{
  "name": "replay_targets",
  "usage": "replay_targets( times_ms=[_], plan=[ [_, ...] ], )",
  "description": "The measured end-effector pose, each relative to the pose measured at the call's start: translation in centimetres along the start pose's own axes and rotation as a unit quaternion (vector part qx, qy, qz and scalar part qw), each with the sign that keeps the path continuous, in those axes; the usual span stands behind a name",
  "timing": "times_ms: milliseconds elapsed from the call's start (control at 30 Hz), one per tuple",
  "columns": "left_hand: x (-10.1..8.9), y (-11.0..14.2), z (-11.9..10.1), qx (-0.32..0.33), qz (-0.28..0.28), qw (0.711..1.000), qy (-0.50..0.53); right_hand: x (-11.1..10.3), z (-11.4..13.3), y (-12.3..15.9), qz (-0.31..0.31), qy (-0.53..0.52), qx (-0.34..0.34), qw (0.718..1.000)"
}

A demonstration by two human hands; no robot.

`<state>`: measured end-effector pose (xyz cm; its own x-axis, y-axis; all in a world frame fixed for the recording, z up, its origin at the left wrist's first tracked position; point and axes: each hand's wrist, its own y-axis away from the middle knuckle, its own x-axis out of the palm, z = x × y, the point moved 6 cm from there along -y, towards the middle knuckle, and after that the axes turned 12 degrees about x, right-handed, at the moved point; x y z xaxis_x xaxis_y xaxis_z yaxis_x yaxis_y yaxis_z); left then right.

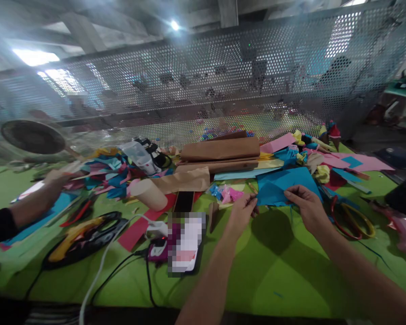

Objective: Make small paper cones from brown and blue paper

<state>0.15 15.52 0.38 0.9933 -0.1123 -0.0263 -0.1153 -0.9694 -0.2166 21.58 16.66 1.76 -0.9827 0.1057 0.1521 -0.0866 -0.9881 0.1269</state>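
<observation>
My left hand (242,211) pinches the left edge of a small piece of blue paper (269,195). At its other side, my right hand (303,205) has thumb and fingers closed on the paper's upper right part. The piece is held a little above the green table, and its shadow falls below. Just behind lies a larger blue sheet (302,177). Small plastic bags (228,194) with blue and pink contents lie beyond my left hand. Scissors (361,221) with red and yellow handles rest right of my right hand.
Brown paper rolls (219,148) lie at the back before a perforated metal screen (203,90). A phone (188,243), power strip (157,250) and cables occupy the left front. Glue guns (76,239) lie left and far right. A co-worker's hand (59,180) is among paper scraps (113,178).
</observation>
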Motion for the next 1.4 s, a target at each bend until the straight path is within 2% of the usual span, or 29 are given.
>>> replay_targets(
  times_ms=[133,267,467,533,667,733,933,1067,1167,1400],
  plan=[
    [0.0,0.0,-0.1,-0.013,-0.002,1.000,0.006,0.0,0.0,0.0,0.001,-0.005,-0.004,1.000],
    [0.1,-0.1,-0.5,0.009,-0.003,1.000,0.013,-0.6,-0.2,-0.3,-0.011,-0.022,-0.004,1.000],
    [0.2,-0.1,0.3,-0.004,0.008,1.000,0.009,-0.8,0.0,-0.4,-0.019,-0.023,-0.009,1.000],
    [-0.1,-0.1,0.1,0.006,0.012,1.000,-0.020,-0.7,0.0,-0.4,-0.016,-0.019,-0.008,1.000],
    [-0.9,-0.1,-1.5,0.097,-0.013,0.981,-0.168,-0.2,-0.4,-0.2,0.002,0.008,-0.016,1.000],
    [-1.0,-0.1,-1.9,0.113,-0.026,0.975,-0.190,0.2,-0.8,-0.2,0.019,0.033,-0.023,0.999],
    [-0.7,0.0,-0.8,0.065,-0.028,0.991,-0.112,0.9,-2.0,-0.2,0.049,0.082,-0.025,0.995],
    [-0.6,0.0,-0.8,0.060,-0.021,0.995,-0.076,1.0,-1.6,-0.1,0.054,0.078,-0.026,0.995],
    [-0.3,0.0,-1.1,0.072,-0.007,0.997,-0.036,1.7,-1.4,0.4,0.080,0.106,-0.032,0.991],
    [-0.2,0.0,-1.6,0.095,-0.015,0.989,-0.113,2.8,-1.7,1.2,0.101,0.197,-0.062,0.973]
  ],
)
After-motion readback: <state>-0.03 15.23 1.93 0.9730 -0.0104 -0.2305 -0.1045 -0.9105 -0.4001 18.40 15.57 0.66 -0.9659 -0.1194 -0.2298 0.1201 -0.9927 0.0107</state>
